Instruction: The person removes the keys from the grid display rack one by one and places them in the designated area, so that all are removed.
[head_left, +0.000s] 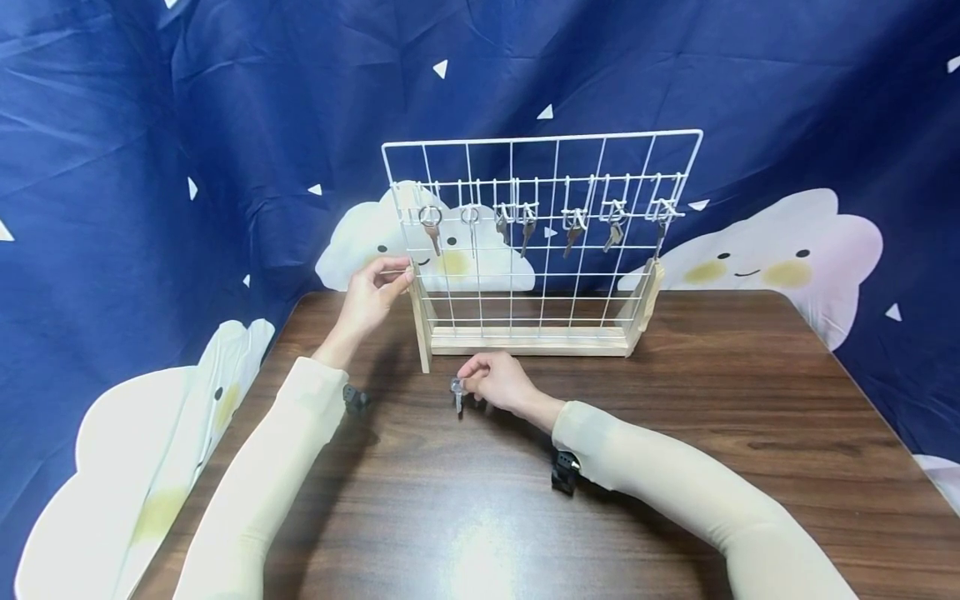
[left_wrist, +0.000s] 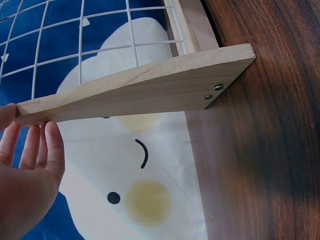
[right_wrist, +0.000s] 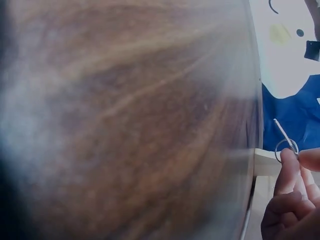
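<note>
A white wire grid rack (head_left: 532, 275) with wooden end pieces stands on the table, several keys (head_left: 573, 232) hanging from its hooks. With thumb and fingertips, my left hand (head_left: 369, 296) pinches the top of the rack's left wooden side piece (left_wrist: 135, 92). In front of the rack's base, my right hand (head_left: 501, 382) pinches a silver key (head_left: 458, 395) that has a metal ring. The right wrist view shows that key (right_wrist: 283, 131) and its ring at the fingertips of my right hand (right_wrist: 295, 200).
Dark brown wood makes up the table top (head_left: 420, 483). Behind it hangs a blue cloth (head_left: 300, 100) printed with smiling clouds and small white triangles. Each wrist carries a black device (head_left: 564, 472) below the sleeve.
</note>
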